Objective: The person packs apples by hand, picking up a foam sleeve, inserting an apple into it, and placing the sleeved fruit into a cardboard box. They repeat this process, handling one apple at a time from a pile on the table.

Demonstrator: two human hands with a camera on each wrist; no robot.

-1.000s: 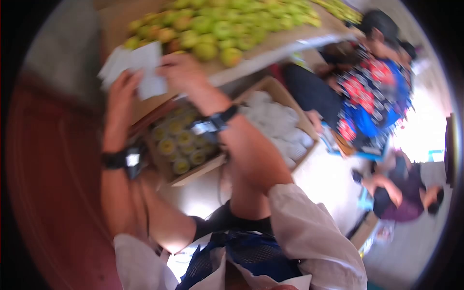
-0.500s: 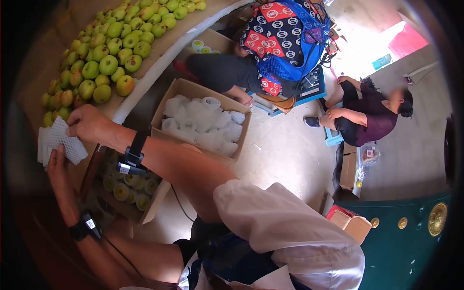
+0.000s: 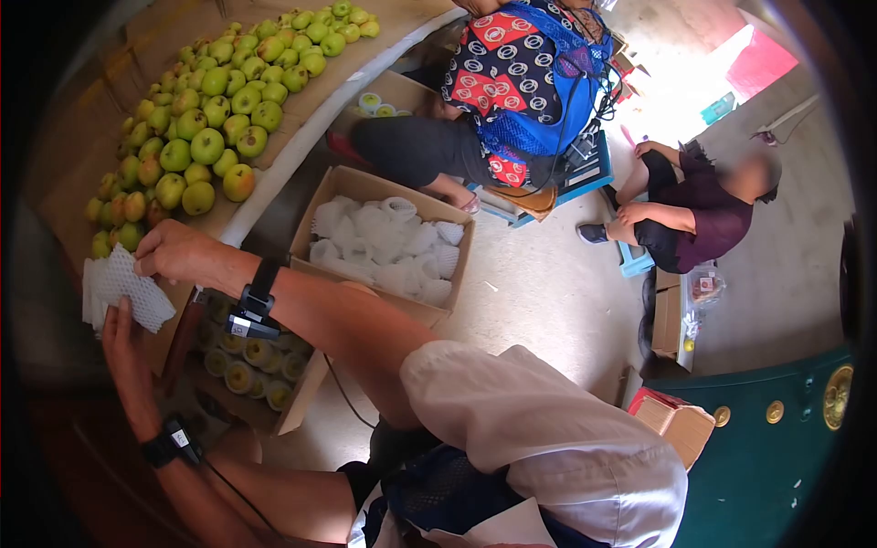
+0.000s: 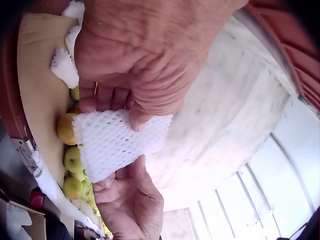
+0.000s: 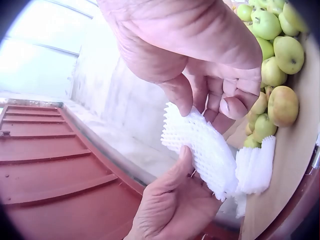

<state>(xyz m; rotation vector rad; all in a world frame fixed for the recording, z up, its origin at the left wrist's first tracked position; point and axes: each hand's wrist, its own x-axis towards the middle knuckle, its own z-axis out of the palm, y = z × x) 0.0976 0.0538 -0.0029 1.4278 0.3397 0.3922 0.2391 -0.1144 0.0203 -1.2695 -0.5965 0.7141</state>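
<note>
A flat white foam net sleeve [image 3: 137, 290] is held between both hands at the table's left edge. My left hand [image 3: 123, 338] pinches its lower edge with the thumb on top; my right hand [image 3: 181, 251] pinches its upper edge. In the left wrist view, the sleeve [image 4: 117, 142] lies between left hand [image 4: 145, 55] above and right hand [image 4: 132, 205] below. More folded white foam [image 5: 256, 165] lies beside it in the right wrist view. Green and reddish apples [image 3: 206, 146] are heaped on the cardboard-covered table just beyond the right hand.
Below the table are a carton of white foam nets [image 3: 384, 247] and a carton of net-wrapped apples [image 3: 242, 370]. A person in a patterned top [image 3: 512, 73] sits beside the table; another person [image 3: 713, 219] sits farther right. A red panelled surface [image 5: 50, 170] stands near the hands.
The head view has swung, putting the table and hands farther left than a second ago. Both hands still hold the white foam; over the last half second they have barely moved.
</note>
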